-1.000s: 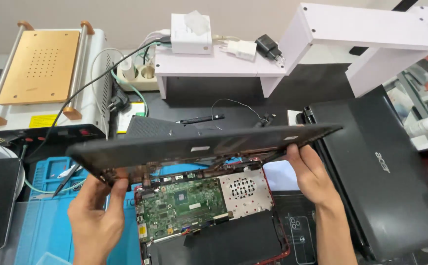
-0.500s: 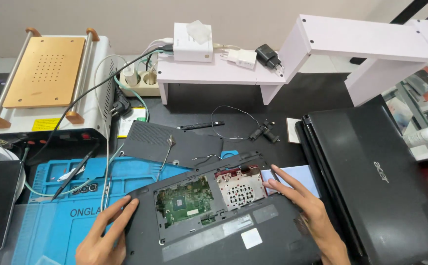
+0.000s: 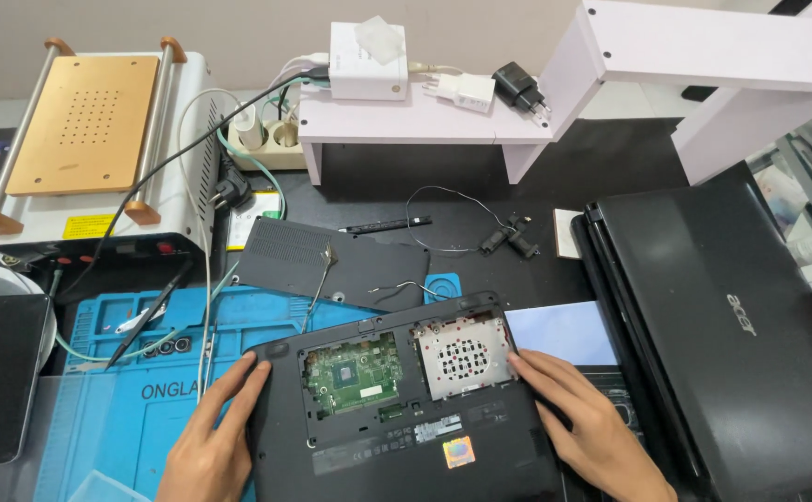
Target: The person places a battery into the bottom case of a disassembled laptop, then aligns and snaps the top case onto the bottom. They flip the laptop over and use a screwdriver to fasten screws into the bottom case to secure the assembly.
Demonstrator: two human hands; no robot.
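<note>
A black laptop base point(image 3: 406, 423) lies bottom-up on the blue repair mat point(image 3: 136, 372), its service hatch off, showing a green circuit board point(image 3: 352, 374) and a perforated metal plate point(image 3: 462, 353). My left hand point(image 3: 209, 439) rests flat against the base's left edge, fingers spread. At the right edge lies my right hand point(image 3: 585, 428), fingers extended along the case. Neither hand grips anything. The removed black hatch cover point(image 3: 327, 262) sits just behind the base.
A closed black laptop point(image 3: 722, 325) lies to the right. A white machine with a perforated tan plate point(image 3: 80, 121) stands at back left. A white shelf point(image 3: 425, 116) carries chargers. Loose cables, small speakers point(image 3: 510, 240) and a black probe point(image 3: 150, 311) lie about.
The laptop base, held tilted up on edge a second ago, has been lowered flat onto the mat. Both hands have slid down to rest along its sides.
</note>
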